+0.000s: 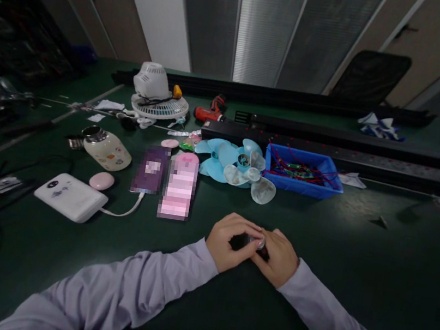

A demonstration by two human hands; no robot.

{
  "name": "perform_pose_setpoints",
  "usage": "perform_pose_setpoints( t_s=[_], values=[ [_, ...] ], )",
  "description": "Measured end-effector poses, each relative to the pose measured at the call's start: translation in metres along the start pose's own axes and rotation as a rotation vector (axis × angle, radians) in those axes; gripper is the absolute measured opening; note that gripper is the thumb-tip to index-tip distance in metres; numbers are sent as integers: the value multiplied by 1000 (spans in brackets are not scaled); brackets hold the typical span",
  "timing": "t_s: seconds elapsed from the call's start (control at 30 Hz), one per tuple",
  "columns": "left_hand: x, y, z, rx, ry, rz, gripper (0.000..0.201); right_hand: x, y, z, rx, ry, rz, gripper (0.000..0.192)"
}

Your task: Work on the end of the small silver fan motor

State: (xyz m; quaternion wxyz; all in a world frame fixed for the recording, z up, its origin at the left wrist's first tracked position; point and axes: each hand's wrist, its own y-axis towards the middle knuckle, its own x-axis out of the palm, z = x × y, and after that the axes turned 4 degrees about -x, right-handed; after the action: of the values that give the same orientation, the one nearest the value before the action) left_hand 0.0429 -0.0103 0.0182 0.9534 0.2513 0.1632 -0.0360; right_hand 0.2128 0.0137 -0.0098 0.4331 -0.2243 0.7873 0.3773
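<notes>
Near the front edge of the dark green worktop (352, 273), the left hand (228, 243) and right hand (278, 256) meet, fingers curled narrow around a small dark part with a silvery cap (258, 243) — mostly hidden, so its exact shape cannot be told. It looks light, rigid and a little slick at the metal end; a fingertip pinch on the dark body seems the surest hold. Farther off, just left of centre, lie pale blue fan blades (236, 167), thin and likely brittle — beside them, to the right, a blue tray (303, 187) of wires. Far left stands a white fan grille (158, 105).
</notes>
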Motion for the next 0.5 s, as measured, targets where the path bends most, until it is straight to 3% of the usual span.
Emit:
perform_pose_setpoints(
  t_s=[0.3,0.5],
  values=[
    [-1,-3,-3,7,20,-30,13,3,-2,2,16,45,8,16],
    [-2,-4,-2,50,31,-53,17,1,0,-3,52,25,18,21]
  ],
)
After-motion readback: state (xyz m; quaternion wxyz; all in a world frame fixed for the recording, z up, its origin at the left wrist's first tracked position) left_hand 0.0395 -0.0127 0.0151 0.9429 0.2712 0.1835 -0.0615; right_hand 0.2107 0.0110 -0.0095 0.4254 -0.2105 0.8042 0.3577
